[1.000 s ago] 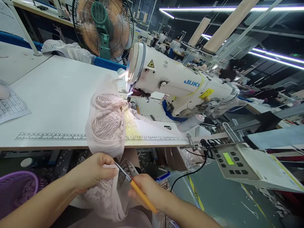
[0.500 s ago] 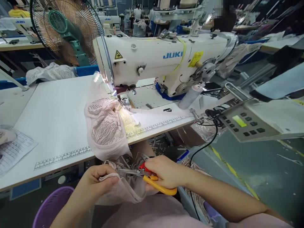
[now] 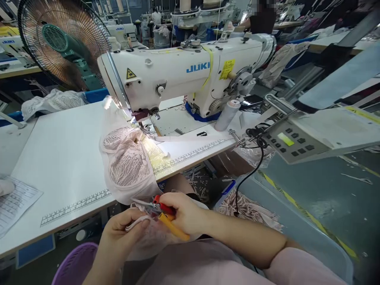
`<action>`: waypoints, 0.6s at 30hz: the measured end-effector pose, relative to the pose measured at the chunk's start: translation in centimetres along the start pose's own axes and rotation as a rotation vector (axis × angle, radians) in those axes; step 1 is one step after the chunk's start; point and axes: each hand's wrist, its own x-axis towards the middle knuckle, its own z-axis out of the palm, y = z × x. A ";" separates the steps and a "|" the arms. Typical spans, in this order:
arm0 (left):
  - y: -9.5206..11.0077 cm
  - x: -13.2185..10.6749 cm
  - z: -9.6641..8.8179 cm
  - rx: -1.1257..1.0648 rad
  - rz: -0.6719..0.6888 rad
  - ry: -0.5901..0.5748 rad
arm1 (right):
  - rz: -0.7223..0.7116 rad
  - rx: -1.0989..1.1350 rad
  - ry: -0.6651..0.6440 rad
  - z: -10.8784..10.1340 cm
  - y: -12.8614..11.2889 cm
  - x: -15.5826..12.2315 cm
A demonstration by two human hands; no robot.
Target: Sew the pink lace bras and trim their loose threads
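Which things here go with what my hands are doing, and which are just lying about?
In use:
scissors, in the right hand
pale pink fabric, in the left hand

Apparently just nearby:
printed sheet
purple basket
fan

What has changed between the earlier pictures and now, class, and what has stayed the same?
Since half a second ago, the right hand has brought the scissors leftward, closer to the left hand. The view has also tilted since the first picture. Nothing was newly grasped or released: the left hand still pinches the cloth. The bra remains at the machine.
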 end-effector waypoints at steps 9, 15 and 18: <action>-1.2 -0.4 1.9 0.005 0.101 0.172 | 0.194 0.152 0.053 1.0 -0.6 -0.2; -2.0 -0.1 2.0 -0.113 0.099 0.143 | 0.109 -0.056 0.122 0.7 -0.3 -0.8; -1.8 -0.2 2.1 -0.074 0.173 0.116 | 0.085 -0.085 0.139 0.7 -0.1 -0.9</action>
